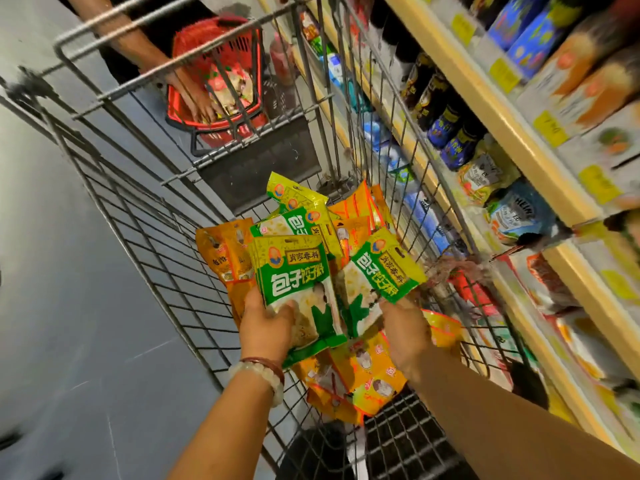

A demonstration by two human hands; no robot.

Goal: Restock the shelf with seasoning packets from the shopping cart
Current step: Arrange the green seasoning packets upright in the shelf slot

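Observation:
Inside the wire shopping cart (145,216) lie several seasoning packets, green-and-yellow ones and orange ones (360,375). My left hand (265,329) grips the lower part of a small stack of green packets (298,282), held upright above the pile. My right hand (403,332) holds one more green packet (381,271) by its bottom edge, tilted to the right. The shelf (491,109) with yellow edges runs along the right side of the cart.
Bottles, jars and pouches fill the shelf rows on the right. Beyond the cart's far end another person's hand (195,98) reaches into a red shopping basket (214,81). Grey floor lies to the left of the cart.

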